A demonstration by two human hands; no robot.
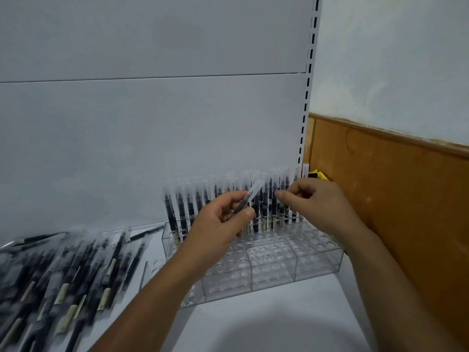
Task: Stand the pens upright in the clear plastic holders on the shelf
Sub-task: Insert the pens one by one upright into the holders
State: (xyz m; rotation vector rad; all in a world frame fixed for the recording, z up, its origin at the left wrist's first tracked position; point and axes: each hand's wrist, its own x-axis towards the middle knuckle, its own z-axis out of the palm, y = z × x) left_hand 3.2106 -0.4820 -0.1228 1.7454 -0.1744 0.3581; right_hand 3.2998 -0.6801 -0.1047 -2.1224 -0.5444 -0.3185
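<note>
Plastic pen (250, 198), light, stiff, slick: left grip (218, 224) pinches mid-barrel, probably the best spot; right grip (314, 201) curled, contents unclear.

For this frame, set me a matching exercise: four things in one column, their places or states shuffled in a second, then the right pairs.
Things
1. pen held by the left hand
2. standing pens
3. loose pens
4. yellow object

Places or states
A. lying in a heap on the shelf, left of the clear holder
B. beside the wooden panel, past the holder's right end
C. tilted, off the shelf, in front of the standing row
D. upright in the holder's back rows

Pairs: 1-C, 2-D, 3-A, 4-B
</note>
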